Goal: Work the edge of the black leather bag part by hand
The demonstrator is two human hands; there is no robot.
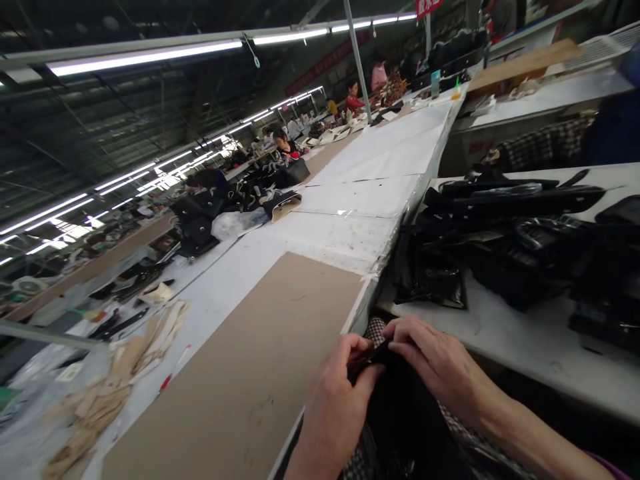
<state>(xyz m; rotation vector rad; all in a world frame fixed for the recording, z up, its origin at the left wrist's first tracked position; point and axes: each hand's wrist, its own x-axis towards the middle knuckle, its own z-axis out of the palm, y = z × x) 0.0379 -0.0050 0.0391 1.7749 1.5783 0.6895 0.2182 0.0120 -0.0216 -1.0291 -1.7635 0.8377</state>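
Note:
At the bottom of the head view, a piece of black material hangs below the table edge, its exact kind unclear. Around it shows brown-and-white checked fabric. My left hand pinches the upper edge of the black piece between thumb and curled fingers. Close on its right, my right hand grips the same edge with bent fingertips. The fingertips of the two hands are only a short way apart. The lower part of the black piece runs out of the frame.
A brown board lies on the long white table. Tan strips and a red-tipped pen are at left. Black bags stand farther back. Right, a second table bears plastic-wrapped black pieces. Several people sit far off.

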